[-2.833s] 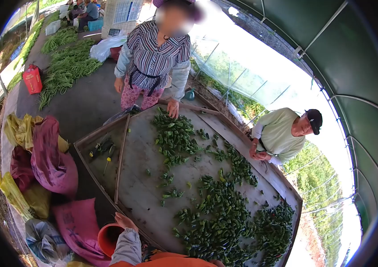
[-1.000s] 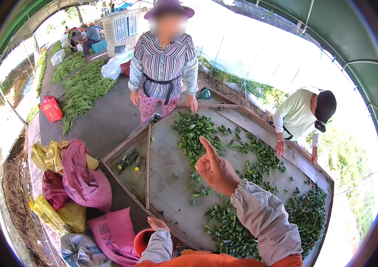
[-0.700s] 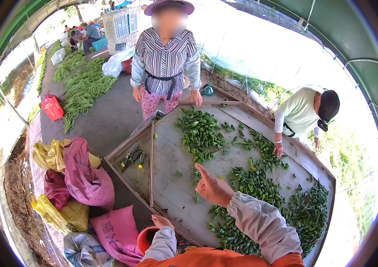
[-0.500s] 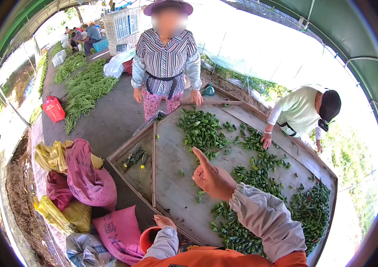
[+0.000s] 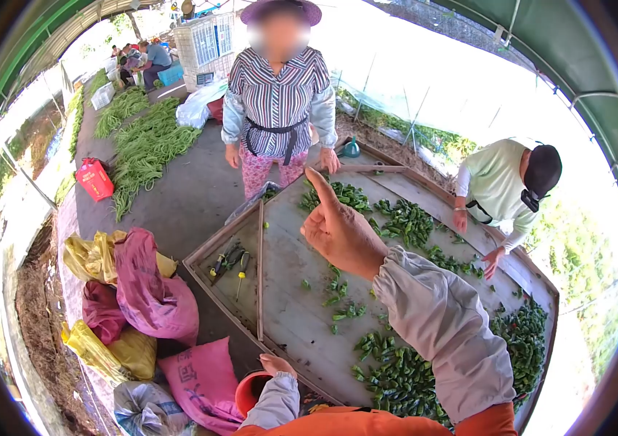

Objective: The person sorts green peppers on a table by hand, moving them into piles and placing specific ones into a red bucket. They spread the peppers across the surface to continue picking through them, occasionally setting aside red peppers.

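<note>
My right hand (image 5: 341,229) is raised over the table (image 5: 287,291), one finger stretched out toward the far end and the others curled in. Nothing shows in its grip. Below it lie green peppers: a far pile (image 5: 345,196), a few small scattered ones and a larger near pile (image 5: 403,370). My left hand (image 5: 278,365) is low by the table's near edge, beside a red bucket (image 5: 251,392). Its fingers look extended, with no object seen in them; the sleeve and bucket are close around it.
Across the table stands a person in a striped shirt (image 5: 280,94). Another person in a dark cap (image 5: 505,178) leans over the right side. Stuffed sacks (image 5: 152,291) and a pink sack (image 5: 200,378) lie at left. Screwdrivers (image 5: 241,275) are in the corner compartment. Long green beans (image 5: 149,142) cover the floor.
My right hand has moved farther over the table, its finger now reaching toward the far edge. The capped person's hand has left the peppers; their other hand now reaches over the table.
</note>
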Demonstrator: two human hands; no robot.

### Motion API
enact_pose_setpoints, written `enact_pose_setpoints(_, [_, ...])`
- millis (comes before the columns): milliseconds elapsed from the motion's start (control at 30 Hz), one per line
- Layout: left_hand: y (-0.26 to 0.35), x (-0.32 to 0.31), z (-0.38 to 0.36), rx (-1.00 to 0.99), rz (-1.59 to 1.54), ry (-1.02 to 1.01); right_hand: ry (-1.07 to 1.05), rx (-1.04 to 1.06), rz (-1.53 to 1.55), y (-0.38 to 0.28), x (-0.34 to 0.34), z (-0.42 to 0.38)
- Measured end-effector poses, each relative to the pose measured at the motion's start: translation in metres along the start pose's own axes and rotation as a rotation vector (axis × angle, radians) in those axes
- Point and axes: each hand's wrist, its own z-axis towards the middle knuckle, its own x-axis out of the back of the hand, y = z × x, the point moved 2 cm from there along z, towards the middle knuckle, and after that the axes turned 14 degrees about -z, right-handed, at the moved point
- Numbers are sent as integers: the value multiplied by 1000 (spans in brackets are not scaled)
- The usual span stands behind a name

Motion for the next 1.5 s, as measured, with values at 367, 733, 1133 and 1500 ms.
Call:
enact_pose_setpoints(367, [-30,-1,17,-88,11,4,42,1,0,-2,6,31])
enact_pose_setpoints(733, [-26,-3,16,-75,-62,-21,-277,-124,22,41,-54,-70])
enact_pose_setpoints(1133, [-26,-1,18,-42,45,-51,-710,-513,12,104,-130,-290])
enact_pose_setpoints(1500, [11,1,-5,0,4,-42,-748,-703,-42,109,-139,-390])
